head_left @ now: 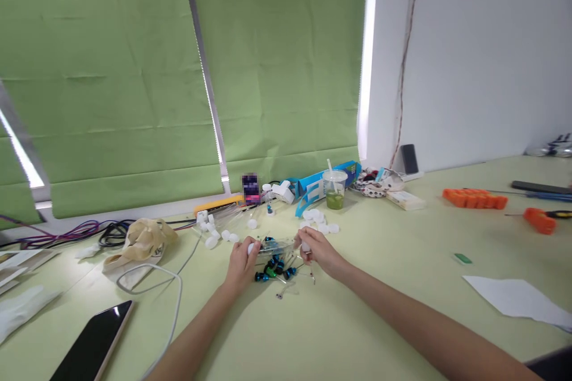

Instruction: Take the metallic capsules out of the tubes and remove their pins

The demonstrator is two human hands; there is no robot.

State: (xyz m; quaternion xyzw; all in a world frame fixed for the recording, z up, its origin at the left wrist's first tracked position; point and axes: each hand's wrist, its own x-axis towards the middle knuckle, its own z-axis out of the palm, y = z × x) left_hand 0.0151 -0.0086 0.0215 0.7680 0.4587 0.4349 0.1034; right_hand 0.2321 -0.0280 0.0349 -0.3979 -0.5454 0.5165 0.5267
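My left hand (241,265) is closed around the left end of a clear plastic tube-like piece (279,246), with a white bit showing by the thumb. At its other end, my right hand (320,252) grips a small white cap (305,247) between bent fingers. Whether the cap is joined to the clear piece cannot be made out. Just below lies a heap of small blue-and-black pieces (277,263) with thin pale wires or stems, and a green one (270,272) among them. Loose white caps (211,242) are scattered beyond my left hand, and more white caps (322,227) beyond my right.
A lidded plastic cup (335,190) with green drink and a straw stands behind, beside a blue box (313,180). At left are a cloth bag (145,247), a white cable (179,309) and a phone (93,342). Orange parts (474,198) and white paper (518,299) lie right.
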